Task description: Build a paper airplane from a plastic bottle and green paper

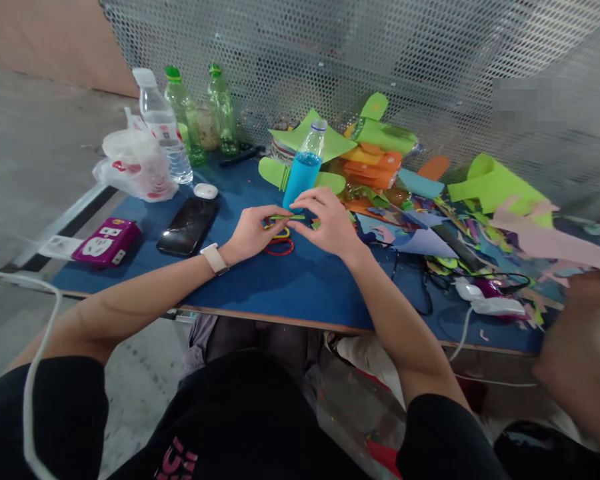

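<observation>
A small green strip (pixel 293 217) lies between my two hands, seen nearly edge-on. My left hand (pixel 254 232) has its thumb and fingers closed on the strip's left end. At the other end my right hand (pixel 325 221) has its thumb and fingers curved apart, with the fingertips close to the strip. Just behind stands a clear bottle with a blue wrap (pixel 303 175), between rounded green paper pieces (pixel 273 172). Below my fingers, scissors with red and yellow handles (pixel 280 248) rest on the blue table (pixel 280 287), partly hidden.
At the left are a black phone (pixel 187 227), a white case (pixel 205 191), a purple box (pixel 107 242), a bag (pixel 140 167) and several bottles. Paper scraps (pixel 480 240) and cables cover the right side. Another person's arm (pixel 580 360) is at far right.
</observation>
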Tool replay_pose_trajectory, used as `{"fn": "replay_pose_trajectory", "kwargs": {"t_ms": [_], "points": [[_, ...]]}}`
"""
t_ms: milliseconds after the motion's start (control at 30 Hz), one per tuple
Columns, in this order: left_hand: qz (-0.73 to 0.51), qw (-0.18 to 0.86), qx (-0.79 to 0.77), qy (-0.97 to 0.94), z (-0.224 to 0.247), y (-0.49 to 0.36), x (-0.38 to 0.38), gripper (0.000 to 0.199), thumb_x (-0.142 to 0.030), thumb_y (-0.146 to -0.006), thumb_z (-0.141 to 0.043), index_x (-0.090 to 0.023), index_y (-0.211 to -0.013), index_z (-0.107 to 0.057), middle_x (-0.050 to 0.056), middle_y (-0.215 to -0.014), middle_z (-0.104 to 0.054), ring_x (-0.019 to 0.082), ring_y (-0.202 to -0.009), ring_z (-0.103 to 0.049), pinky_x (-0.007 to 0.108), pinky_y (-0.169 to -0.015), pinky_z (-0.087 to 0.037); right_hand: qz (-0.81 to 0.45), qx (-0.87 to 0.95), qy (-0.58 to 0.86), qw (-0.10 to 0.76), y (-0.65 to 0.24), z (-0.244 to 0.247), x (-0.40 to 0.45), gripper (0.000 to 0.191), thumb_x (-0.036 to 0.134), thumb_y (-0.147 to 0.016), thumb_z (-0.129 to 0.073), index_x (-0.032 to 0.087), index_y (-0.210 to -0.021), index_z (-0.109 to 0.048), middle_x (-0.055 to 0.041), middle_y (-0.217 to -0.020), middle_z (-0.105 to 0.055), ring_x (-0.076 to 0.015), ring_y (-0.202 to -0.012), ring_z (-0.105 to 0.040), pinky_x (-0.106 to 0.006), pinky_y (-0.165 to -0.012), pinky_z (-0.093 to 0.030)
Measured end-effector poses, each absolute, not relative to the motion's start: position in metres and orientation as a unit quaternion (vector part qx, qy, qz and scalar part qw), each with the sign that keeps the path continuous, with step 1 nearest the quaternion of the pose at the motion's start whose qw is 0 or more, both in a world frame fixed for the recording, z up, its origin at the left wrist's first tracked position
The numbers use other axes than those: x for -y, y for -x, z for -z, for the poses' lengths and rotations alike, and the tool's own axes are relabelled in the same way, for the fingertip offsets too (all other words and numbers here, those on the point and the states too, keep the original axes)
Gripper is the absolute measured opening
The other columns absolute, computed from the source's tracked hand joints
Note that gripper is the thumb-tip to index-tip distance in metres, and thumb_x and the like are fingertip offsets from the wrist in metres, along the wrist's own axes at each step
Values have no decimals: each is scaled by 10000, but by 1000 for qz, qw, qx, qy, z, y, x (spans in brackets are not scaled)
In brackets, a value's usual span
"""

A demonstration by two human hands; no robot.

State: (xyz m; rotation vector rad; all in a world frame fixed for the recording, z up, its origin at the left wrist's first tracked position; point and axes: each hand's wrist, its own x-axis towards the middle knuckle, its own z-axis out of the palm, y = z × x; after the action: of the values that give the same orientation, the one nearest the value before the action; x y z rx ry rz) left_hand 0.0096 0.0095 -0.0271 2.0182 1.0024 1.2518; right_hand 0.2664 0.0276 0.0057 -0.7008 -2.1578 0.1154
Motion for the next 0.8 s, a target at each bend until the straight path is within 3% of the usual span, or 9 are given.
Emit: {"fn": "replay_pose_trajectory", "kwargs": {"t_ms": [133, 367, 800], "points": [[-473, 260, -380, -751, 25, -10, -9, 206, -342, -1145, -839, -240, -1206, -1007, 97, -1187, -996, 249, -1024, -896, 374, -965, -707, -79, 829, 303, 464, -263, 25, -27, 236, 496, -1255, -785, 317, -1238, -937, -92, -1180, -917, -317, -1131, -848, -507, -1069, -720], [-462, 259, -389, -753, 23, -9, -9, 204, -342, -1165, -854, -249, -1243, -1019, 95, -1226, -995, 259, -1056, -912, 390, -957, -710, -143, 775, 383, 483, -257, 34, -19, 390, 653, -1204, -838, 286, -1234, -966, -94, -1165, -919, -267, -995, -835, -443, -961, -734], [-462, 251, -396, -753, 25, -8, -14, 190, -420, -1142, -931, -249, -1172, -1009, 89, -1153, -991, 259, -1025, -896, 400, -958, -711, -203, 739, 395, 507, -255, 31, -17, 227, 481, -1104, -974, 259, -1063, -951, -65, -1062, -927, -230, -926, -821, -410, -906, -694]]}}
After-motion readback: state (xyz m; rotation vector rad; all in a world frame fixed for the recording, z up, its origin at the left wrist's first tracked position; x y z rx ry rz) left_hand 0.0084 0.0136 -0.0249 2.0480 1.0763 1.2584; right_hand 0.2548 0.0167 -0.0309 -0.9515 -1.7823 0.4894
